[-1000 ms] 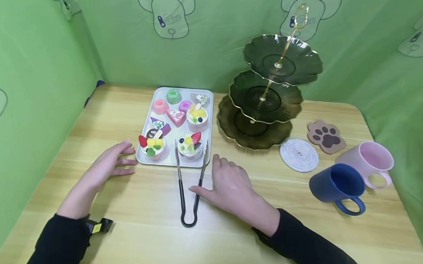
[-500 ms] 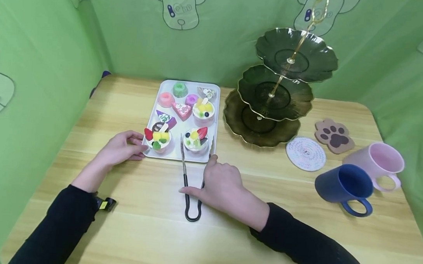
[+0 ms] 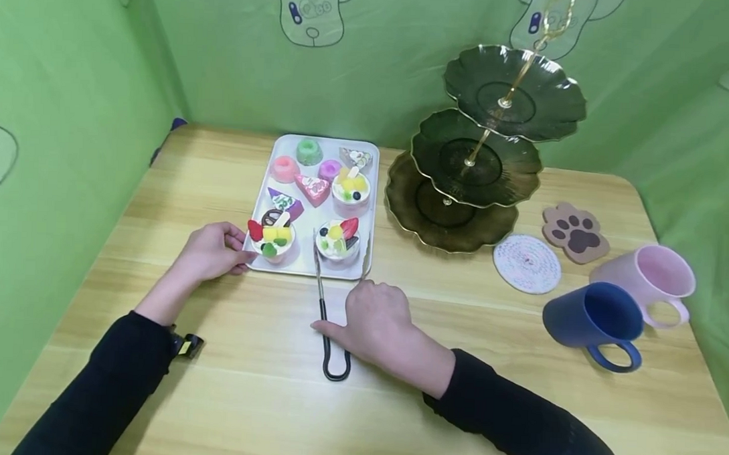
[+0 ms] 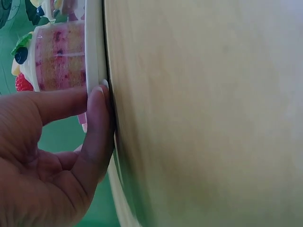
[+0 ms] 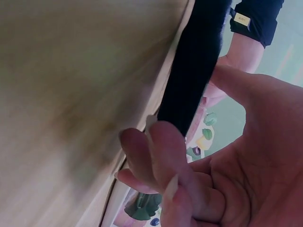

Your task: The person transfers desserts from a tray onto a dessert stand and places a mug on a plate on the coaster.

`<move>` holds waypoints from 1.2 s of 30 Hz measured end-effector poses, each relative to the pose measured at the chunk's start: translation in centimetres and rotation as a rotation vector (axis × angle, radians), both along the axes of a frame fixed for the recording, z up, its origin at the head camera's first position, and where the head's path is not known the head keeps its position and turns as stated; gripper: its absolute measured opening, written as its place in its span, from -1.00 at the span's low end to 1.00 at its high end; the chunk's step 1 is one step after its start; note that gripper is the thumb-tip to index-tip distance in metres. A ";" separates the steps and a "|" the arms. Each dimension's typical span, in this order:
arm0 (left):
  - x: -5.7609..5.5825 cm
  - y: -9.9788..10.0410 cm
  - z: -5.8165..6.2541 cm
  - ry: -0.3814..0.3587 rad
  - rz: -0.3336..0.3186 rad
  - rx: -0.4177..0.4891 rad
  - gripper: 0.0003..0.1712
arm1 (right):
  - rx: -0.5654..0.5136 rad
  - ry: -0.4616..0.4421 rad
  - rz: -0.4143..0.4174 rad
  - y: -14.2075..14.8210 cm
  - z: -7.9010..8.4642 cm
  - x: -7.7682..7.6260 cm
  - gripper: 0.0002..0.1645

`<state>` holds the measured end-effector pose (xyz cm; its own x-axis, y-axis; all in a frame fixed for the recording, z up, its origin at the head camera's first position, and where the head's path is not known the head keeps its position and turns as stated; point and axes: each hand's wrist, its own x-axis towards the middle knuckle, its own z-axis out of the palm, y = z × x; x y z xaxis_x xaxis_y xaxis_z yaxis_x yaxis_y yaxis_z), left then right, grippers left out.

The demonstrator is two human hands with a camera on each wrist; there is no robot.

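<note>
A white tray (image 3: pixel 300 259) of toy sweets lies at the back middle of the table. My left hand (image 3: pixel 214 252) pinches its front left corner; in the left wrist view the thumb and a finger meet on the tray rim (image 4: pixel 94 47), beside a layered cake cup (image 4: pixel 60 56). Black-handled metal tongs (image 3: pixel 326 340) lie with their tips at the tray's front, around a fruit-topped dessert cup (image 3: pixel 338 241). Over them, my right hand (image 3: pixel 378 318) grips the tongs, its thumb reaching to the left arm. The right wrist view shows curled fingers against the black handle (image 5: pixel 196 61).
A three-tier dark plate stand (image 3: pixel 455 217) rises right of the tray. Further right lie a round woven coaster (image 3: pixel 527 264) and a paw-shaped coaster (image 3: pixel 575 233), with a blue mug (image 3: pixel 569 318) and a pink mug (image 3: pixel 616 276). Green cloth (image 3: pixel 394 74) surrounds the table.
My left hand has moved right and taken hold of the tray's corner. My right hand has closed on the tongs. The whole view has shifted slightly.
</note>
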<state>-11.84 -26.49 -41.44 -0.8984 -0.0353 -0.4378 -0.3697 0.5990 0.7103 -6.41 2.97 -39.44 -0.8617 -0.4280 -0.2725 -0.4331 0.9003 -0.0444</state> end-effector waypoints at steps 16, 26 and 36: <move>0.2 0.1 0.2 0.010 -0.024 0.001 -0.51 | -0.042 -0.028 -0.057 3.2 0.5 0.1 -0.23; 0.0 -0.1 0.3 0.000 -0.033 0.022 -0.51 | -0.061 0.028 -0.040 6.1 0.8 -0.3 -0.32; -0.1 -0.2 0.2 -0.006 -0.036 0.030 -0.51 | -0.164 0.152 0.021 7.3 -0.4 -0.6 -0.14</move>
<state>-11.92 -26.64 -41.20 -0.8961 0.0102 -0.4436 -0.3526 0.5908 0.7257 -7.00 10.26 -39.81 -0.8780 -0.4741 -0.0657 -0.4645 0.8771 -0.1220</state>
